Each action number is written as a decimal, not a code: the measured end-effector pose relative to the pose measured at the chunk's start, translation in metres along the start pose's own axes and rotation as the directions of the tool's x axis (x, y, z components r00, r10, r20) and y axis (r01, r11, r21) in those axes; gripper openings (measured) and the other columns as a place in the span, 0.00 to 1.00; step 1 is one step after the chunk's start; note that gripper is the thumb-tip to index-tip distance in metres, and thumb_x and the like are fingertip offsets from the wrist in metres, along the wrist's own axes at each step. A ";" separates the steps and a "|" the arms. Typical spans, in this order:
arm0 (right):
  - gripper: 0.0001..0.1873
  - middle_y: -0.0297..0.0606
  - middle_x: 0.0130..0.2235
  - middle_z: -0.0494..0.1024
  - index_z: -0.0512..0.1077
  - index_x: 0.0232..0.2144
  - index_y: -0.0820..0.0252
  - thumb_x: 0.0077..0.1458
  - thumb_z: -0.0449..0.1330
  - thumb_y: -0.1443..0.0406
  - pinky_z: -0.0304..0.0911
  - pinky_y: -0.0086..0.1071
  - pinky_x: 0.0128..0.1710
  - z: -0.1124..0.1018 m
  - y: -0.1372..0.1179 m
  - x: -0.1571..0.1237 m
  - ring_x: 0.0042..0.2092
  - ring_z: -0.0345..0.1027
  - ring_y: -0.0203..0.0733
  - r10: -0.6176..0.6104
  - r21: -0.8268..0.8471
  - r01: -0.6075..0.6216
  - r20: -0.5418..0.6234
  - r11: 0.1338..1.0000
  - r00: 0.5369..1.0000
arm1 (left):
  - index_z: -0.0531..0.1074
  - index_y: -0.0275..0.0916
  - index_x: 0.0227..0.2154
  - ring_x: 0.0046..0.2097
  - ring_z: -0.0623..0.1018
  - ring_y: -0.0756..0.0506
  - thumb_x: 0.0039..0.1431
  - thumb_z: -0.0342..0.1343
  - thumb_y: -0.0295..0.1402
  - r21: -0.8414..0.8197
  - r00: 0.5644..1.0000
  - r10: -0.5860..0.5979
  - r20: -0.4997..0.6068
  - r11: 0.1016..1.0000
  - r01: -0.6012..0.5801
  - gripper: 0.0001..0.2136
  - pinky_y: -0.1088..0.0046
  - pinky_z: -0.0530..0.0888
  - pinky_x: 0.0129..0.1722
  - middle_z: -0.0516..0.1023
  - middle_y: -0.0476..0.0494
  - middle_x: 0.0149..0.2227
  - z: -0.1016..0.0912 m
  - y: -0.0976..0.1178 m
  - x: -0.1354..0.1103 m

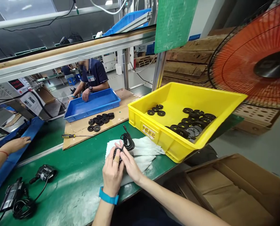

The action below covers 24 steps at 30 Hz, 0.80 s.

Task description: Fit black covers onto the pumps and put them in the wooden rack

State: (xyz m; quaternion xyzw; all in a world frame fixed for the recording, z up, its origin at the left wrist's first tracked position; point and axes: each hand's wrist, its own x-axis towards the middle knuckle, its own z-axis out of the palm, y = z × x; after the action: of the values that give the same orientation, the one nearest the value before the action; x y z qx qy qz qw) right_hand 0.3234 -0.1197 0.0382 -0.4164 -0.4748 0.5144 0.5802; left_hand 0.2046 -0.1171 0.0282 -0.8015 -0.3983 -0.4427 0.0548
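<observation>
My left hand point(113, 172), with a blue band at its wrist, is closed around a dark ribbed part point(115, 153), mostly hidden by my fingers. My right hand point(131, 164) presses its fingers against the same part from the other side. From it a black cable point(128, 142) runs out in a coil just beyond my fingertips, with its thin end pointing away. Both hands are over a white cloth point(140, 152) on the green table point(66, 188).
A yellow bin point(151, 133) with black rings stands right; a fan point(252, 62) is beyond it. Ahead are more black rings point(98, 121), a screwdriver point(75, 136) and a blue tray point(90, 108) touched by a person point(96, 73). Cabled devices point(45, 172) and another person's hand point(17, 144) are left.
</observation>
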 end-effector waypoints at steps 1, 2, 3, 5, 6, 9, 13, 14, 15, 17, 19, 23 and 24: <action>0.31 0.39 0.66 0.65 0.64 0.64 0.49 0.64 0.52 0.47 0.43 0.46 0.71 -0.002 -0.001 0.001 0.68 0.54 0.47 -0.012 -0.012 0.012 0.024 1.000 1.000 | 0.62 0.40 0.65 0.60 0.74 0.37 0.66 0.55 0.28 0.002 1.000 0.002 -0.004 1.000 -0.002 0.25 0.58 0.77 0.54 0.70 0.28 0.61 0.000 0.000 0.000; 0.31 0.39 0.65 0.66 0.63 0.65 0.49 0.64 0.52 0.48 0.44 0.47 0.71 -0.004 -0.002 0.002 0.68 0.54 0.47 -0.021 -0.018 0.021 0.043 1.000 0.999 | 0.62 0.40 0.65 0.60 0.74 0.37 0.66 0.56 0.28 0.004 1.000 -0.001 -0.010 1.000 0.001 0.25 0.58 0.78 0.54 0.70 0.29 0.61 0.000 -0.001 0.000; 0.30 0.39 0.64 0.67 0.63 0.65 0.49 0.64 0.53 0.49 0.45 0.47 0.70 -0.006 -0.004 0.004 0.68 0.55 0.47 -0.026 -0.018 0.028 0.060 0.999 0.998 | 0.63 0.40 0.64 0.59 0.74 0.37 0.66 0.56 0.28 0.007 1.000 -0.007 -0.014 1.000 0.007 0.25 0.58 0.77 0.54 0.70 0.29 0.61 0.000 -0.001 -0.001; 0.29 0.40 0.63 0.70 0.63 0.65 0.50 0.64 0.54 0.51 0.47 0.47 0.70 -0.008 -0.006 0.007 0.67 0.58 0.48 -0.027 -0.006 0.028 0.089 1.000 0.996 | 0.63 0.40 0.64 0.59 0.74 0.37 0.65 0.57 0.28 0.006 1.000 -0.018 -0.011 1.000 0.018 0.25 0.58 0.77 0.54 0.70 0.29 0.61 0.001 0.000 -0.001; 0.29 0.39 0.62 0.71 0.64 0.64 0.50 0.64 0.54 0.53 0.48 0.47 0.69 -0.008 -0.008 0.008 0.66 0.59 0.48 -0.026 0.002 0.026 0.096 1.000 0.995 | 0.63 0.39 0.64 0.59 0.74 0.37 0.65 0.57 0.28 0.004 1.000 -0.020 -0.009 1.000 0.020 0.25 0.58 0.77 0.54 0.70 0.28 0.61 0.000 0.001 -0.002; 0.26 0.38 0.61 0.72 0.66 0.63 0.50 0.64 0.53 0.57 0.49 0.46 0.69 -0.008 -0.009 0.010 0.65 0.60 0.48 -0.020 0.011 0.019 0.097 1.000 0.995 | 0.64 0.38 0.64 0.60 0.73 0.37 0.64 0.57 0.27 -0.028 1.000 -0.030 0.000 0.999 0.030 0.25 0.58 0.76 0.55 0.69 0.28 0.62 -0.003 0.006 -0.002; 0.26 0.38 0.61 0.72 0.65 0.64 0.50 0.64 0.52 0.58 0.50 0.46 0.68 -0.008 -0.006 0.008 0.64 0.61 0.47 -0.013 0.013 0.012 0.087 1.000 0.996 | 0.68 0.40 0.61 0.62 0.71 0.38 0.68 0.50 0.30 -0.249 0.978 -0.184 0.094 0.947 0.202 0.19 0.57 0.72 0.58 0.68 0.33 0.62 -0.017 0.010 0.006; 0.26 0.38 0.61 0.72 0.65 0.64 0.51 0.65 0.52 0.58 0.51 0.46 0.68 -0.008 -0.005 0.007 0.64 0.62 0.47 -0.013 0.017 0.012 0.087 1.000 0.996 | 0.72 0.40 0.58 0.61 0.72 0.39 0.70 0.47 0.32 -0.335 0.958 -0.248 0.141 0.899 0.282 0.17 0.57 0.72 0.58 0.70 0.35 0.60 -0.021 0.009 0.010; 0.27 0.38 0.61 0.72 0.65 0.64 0.50 0.65 0.52 0.57 0.52 0.46 0.68 -0.008 -0.004 0.007 0.64 0.62 0.48 -0.013 0.022 0.011 0.090 1.000 0.996 | 0.75 0.41 0.54 0.59 0.73 0.40 0.71 0.45 0.33 -0.419 0.930 -0.315 0.191 0.830 0.367 0.17 0.58 0.72 0.58 0.73 0.36 0.57 -0.024 0.008 0.015; 0.27 0.39 0.61 0.72 0.64 0.64 0.50 0.64 0.53 0.56 0.52 0.47 0.68 -0.007 -0.002 0.008 0.63 0.63 0.48 -0.007 0.039 0.004 0.101 0.999 0.995 | 0.78 0.39 0.47 0.53 0.77 0.42 0.70 0.47 0.36 -0.570 0.851 -0.450 0.270 0.638 0.518 0.15 0.60 0.72 0.56 0.78 0.38 0.50 -0.026 0.004 0.024; 0.28 0.39 0.61 0.73 0.65 0.64 0.50 0.63 0.55 0.54 0.52 0.48 0.68 -0.007 -0.002 0.011 0.63 0.63 0.49 0.005 0.060 -0.012 0.117 0.998 0.993 | 0.77 0.37 0.43 0.50 0.78 0.43 0.66 0.55 0.39 -0.675 0.752 -0.582 0.311 0.422 0.605 0.12 0.62 0.73 0.55 0.80 0.39 0.45 -0.022 0.000 0.031; 0.27 0.39 0.60 0.74 0.70 0.60 0.49 0.60 0.58 0.53 0.52 0.49 0.68 -0.008 -0.005 0.017 0.64 0.63 0.50 0.052 0.115 -0.071 0.159 0.991 0.986 | 0.74 0.35 0.41 0.47 0.79 0.44 0.57 0.63 0.43 -0.753 0.559 -0.732 0.389 0.097 0.651 0.16 0.67 0.74 0.50 0.81 0.41 0.43 -0.005 0.000 0.032; 0.27 0.39 0.60 0.74 0.71 0.59 0.49 0.59 0.59 0.53 0.53 0.49 0.67 -0.009 -0.006 0.018 0.63 0.63 0.50 0.063 0.131 -0.085 0.167 0.988 0.984 | 0.75 0.35 0.41 0.47 0.79 0.43 0.57 0.63 0.45 -0.752 0.532 -0.733 0.424 0.043 0.658 0.18 0.67 0.75 0.48 0.81 0.40 0.44 -0.001 0.001 0.030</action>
State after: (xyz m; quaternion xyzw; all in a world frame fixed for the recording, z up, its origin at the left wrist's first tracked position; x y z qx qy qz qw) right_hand 0.3332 -0.1024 0.0443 -0.3494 -0.4678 0.5993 0.5476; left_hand 0.2134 -0.1011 0.0518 -0.3962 -0.4522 -0.5736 -0.5564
